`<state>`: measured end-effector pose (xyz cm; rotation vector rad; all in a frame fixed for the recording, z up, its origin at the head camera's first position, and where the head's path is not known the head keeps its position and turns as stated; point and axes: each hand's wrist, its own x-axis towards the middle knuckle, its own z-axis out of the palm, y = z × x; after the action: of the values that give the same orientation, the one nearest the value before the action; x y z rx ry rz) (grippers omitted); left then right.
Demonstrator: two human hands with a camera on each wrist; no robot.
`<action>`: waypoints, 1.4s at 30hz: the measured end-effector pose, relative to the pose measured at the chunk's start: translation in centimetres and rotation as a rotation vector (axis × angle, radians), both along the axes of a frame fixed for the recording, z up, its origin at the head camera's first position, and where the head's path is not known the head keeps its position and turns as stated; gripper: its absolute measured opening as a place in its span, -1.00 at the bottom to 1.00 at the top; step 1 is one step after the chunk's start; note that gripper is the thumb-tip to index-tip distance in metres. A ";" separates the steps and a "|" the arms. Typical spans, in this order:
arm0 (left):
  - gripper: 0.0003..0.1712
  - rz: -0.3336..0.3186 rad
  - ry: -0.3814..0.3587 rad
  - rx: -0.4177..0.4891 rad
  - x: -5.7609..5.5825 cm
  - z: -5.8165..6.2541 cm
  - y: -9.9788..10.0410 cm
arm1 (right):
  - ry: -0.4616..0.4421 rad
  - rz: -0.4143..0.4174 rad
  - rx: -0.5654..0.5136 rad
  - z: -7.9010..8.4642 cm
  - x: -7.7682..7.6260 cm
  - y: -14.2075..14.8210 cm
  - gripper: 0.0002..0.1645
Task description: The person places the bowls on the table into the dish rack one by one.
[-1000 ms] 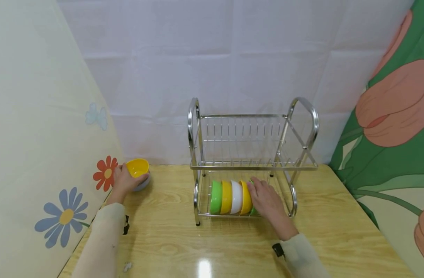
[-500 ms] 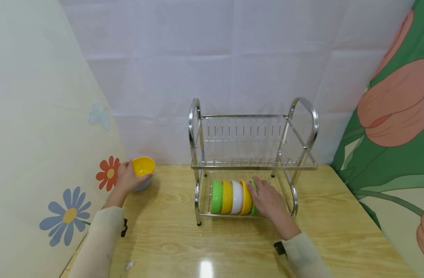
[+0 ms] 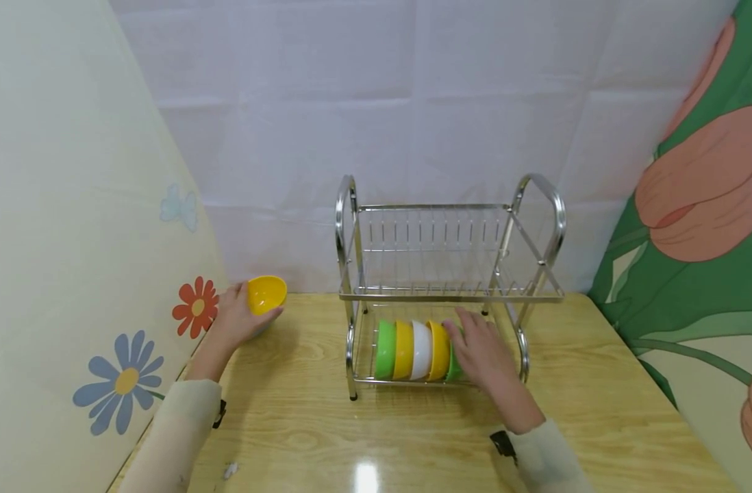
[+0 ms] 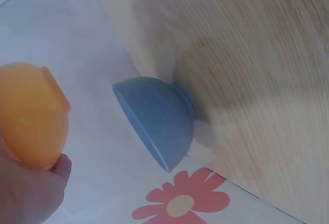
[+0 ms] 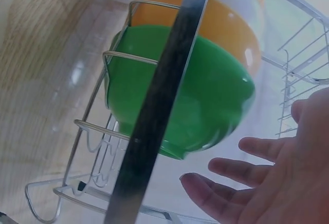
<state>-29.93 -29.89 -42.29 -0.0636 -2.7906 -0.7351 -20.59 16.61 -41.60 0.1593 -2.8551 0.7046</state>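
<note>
My left hand (image 3: pixel 237 318) grips a yellow bowl (image 3: pixel 268 294) by its side, thumb at the near rim, at the table's back left. In the left wrist view, a grey-blue bowl (image 4: pixel 157 118) sits on the table, apart from the yellow one. My right hand (image 3: pixel 485 352) is at the lower tier of a metal dish rack (image 3: pixel 452 299), fingers extended. A green bowl (image 5: pixel 180 90) stands on its side there; a gap shows between it and the fingers in the right wrist view. Left of it stand a yellow (image 3: pixel 437 350), a white (image 3: pixel 421 350), another yellow (image 3: pixel 403 350) and a green bowl (image 3: pixel 385 350).
The rack's upper tier (image 3: pixel 431 250) has upright wire dividers. A flower-printed panel (image 3: pixel 123 274) borders the left of the wooden table (image 3: pixel 314 438), and a tulip-printed one (image 3: pixel 709 260) the right. A small white scrap (image 3: pixel 230 470) lies near the front left.
My left hand has moved right with the yellow bowl, away from the grey-blue bowl. The right hand has shifted slightly right, off the row, leaving more of the end green bowl in sight.
</note>
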 end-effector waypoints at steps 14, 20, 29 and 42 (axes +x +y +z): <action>0.27 -0.102 0.067 -0.050 3.1 1.1 2.4 | 0.065 0.016 -0.023 1.0 1.4 0.0 -0.15; 0.27 -0.142 0.112 -0.065 4.1 1.2 3.5 | 0.084 0.030 -0.042 1.3 2.1 0.0 -0.17; 0.26 -0.169 0.153 -0.098 6.0 1.2 4.8 | 0.116 0.043 -0.051 2.2 3.4 -0.3 -0.23; 0.27 -0.252 0.184 -0.064 8.7 1.9 6.4 | 0.183 0.086 -0.065 3.3 5.4 -0.8 -0.28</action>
<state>-21.22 -23.49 -40.40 -0.4779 -2.6563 -0.6583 -15.17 15.80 -38.33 0.3211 -2.6613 0.7567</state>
